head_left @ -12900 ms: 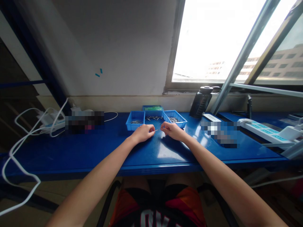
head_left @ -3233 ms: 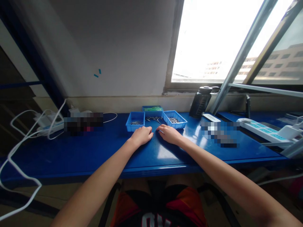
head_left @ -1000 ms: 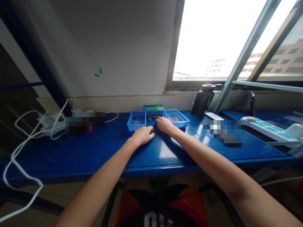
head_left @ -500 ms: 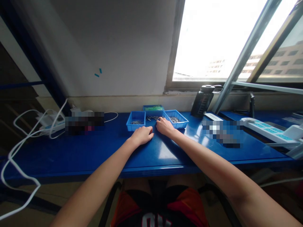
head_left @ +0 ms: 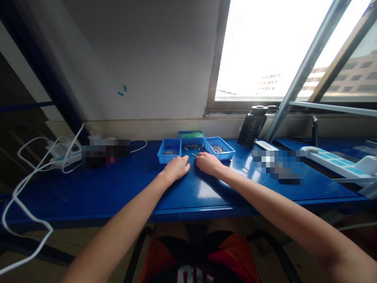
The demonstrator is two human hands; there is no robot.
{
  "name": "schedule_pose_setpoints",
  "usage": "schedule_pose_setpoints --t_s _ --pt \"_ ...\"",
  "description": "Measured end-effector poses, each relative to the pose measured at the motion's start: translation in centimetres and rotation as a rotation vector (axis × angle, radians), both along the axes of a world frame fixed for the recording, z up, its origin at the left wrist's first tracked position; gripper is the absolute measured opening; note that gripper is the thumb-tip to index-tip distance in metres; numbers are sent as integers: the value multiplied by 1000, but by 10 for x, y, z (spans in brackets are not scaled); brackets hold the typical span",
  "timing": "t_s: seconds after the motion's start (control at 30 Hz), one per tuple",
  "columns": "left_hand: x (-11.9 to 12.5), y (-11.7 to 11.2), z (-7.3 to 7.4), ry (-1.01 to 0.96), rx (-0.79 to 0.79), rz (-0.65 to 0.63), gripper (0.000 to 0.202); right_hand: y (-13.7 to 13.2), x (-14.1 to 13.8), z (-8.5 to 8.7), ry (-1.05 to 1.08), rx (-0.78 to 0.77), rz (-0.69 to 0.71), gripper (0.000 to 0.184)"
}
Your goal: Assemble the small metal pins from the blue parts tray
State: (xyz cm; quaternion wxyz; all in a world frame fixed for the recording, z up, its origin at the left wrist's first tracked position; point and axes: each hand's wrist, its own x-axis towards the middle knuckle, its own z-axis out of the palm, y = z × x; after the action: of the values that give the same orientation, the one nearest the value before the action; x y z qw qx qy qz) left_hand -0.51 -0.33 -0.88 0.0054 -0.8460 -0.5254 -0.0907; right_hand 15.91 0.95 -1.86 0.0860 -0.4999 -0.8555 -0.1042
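My right hand (head_left: 208,162) is closed in a pinch, and a small slim metal piece (head_left: 193,155) sticks out from its fingertips. Close by on the left, my left hand (head_left: 176,168) rests on the table with curled fingers; anything inside it is hidden. Just beyond the hands lies a loose pile of small metal pieces (head_left: 192,147), too small to name surely. A blue bin (head_left: 169,158) left of the pile and another blue bin (head_left: 226,155) right of it hold similar metal pieces. Behind, a third blue bin (head_left: 191,140) contains green material.
The blue table (head_left: 123,196) carries a dark bottle (head_left: 252,125) by the window. On the right lie a white power strip (head_left: 330,159) and a blurred-out object (head_left: 282,169). White cables (head_left: 29,212) hang at the left, beside another blurred-out item (head_left: 104,153).
My right hand has drawn back from the pile toward me, now with a slim metal piece in its fingertips. More of the pile shows. My left hand has barely moved.
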Motion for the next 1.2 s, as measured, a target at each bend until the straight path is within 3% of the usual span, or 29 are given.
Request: schedule_pose_setpoints --t_s 0.2,0.33,0.6,0.73,0.97,1.2 --pt "9 0 -1 134 36 -16 28 -8 19 -1 122 -6 294 28" --pt "15 1 -2 230 70 -96 26 -5 30 -1 238 -34 370 28" --pt "8 6 -4 164 106 -199 27 -9 26 -2 344 -61 236 19" --pt "4 4 -4 90 81 -164 28 -7 23 -5 365 -23 200 15" --pt "4 0 2 3 35 -142 31 -2 28 -5 414 -54 255 23" --pt "7 -3 4 -165 20 -133 28 -4 28 -3 394 -45 193 24"
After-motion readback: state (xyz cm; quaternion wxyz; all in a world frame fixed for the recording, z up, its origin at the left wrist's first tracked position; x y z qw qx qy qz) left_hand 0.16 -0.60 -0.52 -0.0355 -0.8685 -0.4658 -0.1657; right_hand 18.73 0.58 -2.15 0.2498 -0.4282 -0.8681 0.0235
